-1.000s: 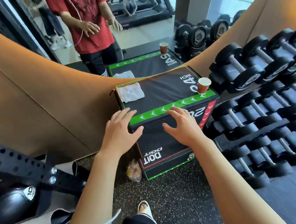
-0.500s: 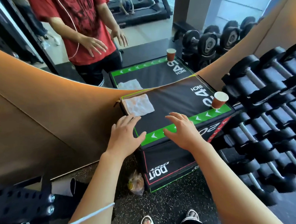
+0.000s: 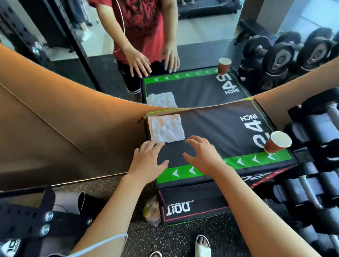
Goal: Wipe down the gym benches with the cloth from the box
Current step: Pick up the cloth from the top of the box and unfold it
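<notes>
Black padded plyo box with green arrow strip along near edge, "24 INCH" printed on top, sits against the mirror wall. White cloth, crumpled and folded roughly square, lies flat on the box top at its far-left corner, about 10 o'clock from box centre, touching the left edge.

Left hand over the near-left part of the box top, fingers spread and relaxed, grasping nothing; fingertips just beside the cloth's near edge at 6 o'clock of it, cannot tell if touching. Right hand just beside the left, at 5 o'clock from the cloth, fingers loosely bent and splayed, grasping nothing, near the cloth's near-right corner but apart from it. Can't tell if either palm rests on the box.

Brown paper cup stands on the box's near-right corner, 3 o'clock from the hands, well apart from the cloth. Dumbbell rack at the box's right. Small plastic bag on the floor by the box's near-left foot. Two feet in white slides at 6 o'clock. Mirror reflects the box, cloth, cup and a person in a red shirt.
</notes>
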